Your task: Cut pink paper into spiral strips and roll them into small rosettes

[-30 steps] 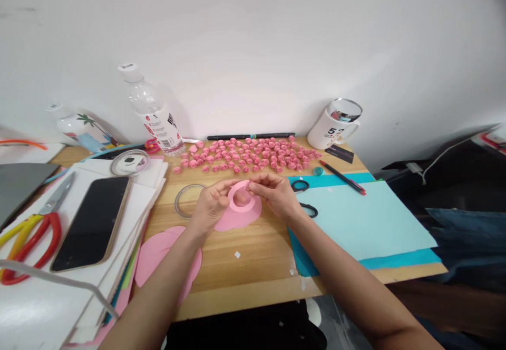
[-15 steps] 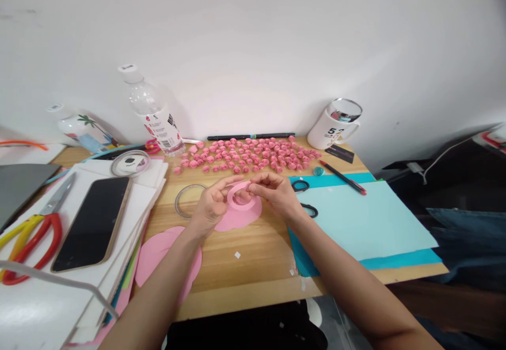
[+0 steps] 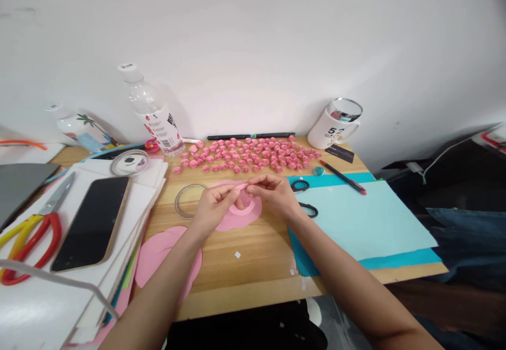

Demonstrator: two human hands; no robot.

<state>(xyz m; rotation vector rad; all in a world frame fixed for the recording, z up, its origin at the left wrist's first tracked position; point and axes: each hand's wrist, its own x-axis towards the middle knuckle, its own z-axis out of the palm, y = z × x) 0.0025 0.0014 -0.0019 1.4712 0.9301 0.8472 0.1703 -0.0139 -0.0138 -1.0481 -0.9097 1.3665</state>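
Between my two hands is a curled pink paper strip (image 3: 244,210), a spiral hanging in a loop. My left hand (image 3: 215,202) pinches its upper edge between thumb and fingers. On the other side, my right hand (image 3: 272,193) pinches the strip's end, its fingertips almost meeting those of the left. Below the hands, pink paper circles (image 3: 231,224) lie on the wooden table, partly hidden by the strip and fingers. More pink paper circles (image 3: 166,252) lie under my left forearm. Many small rolled pink paper roses (image 3: 253,155) are spread behind the hands.
Black-handled scissors (image 3: 308,210) and light blue paper (image 3: 367,218) lie at right, near a pen (image 3: 343,177) and a mug (image 3: 332,124). A tape roll (image 3: 177,202) is left of my hands. A phone (image 3: 93,221), red-yellow scissors (image 3: 37,244) and a bottle (image 3: 154,113) are further left.
My left hand has gone from loosely spread fingers beside the ring to a pinch on its top edge, close to the right fingertips. The loop now hangs slightly lower.
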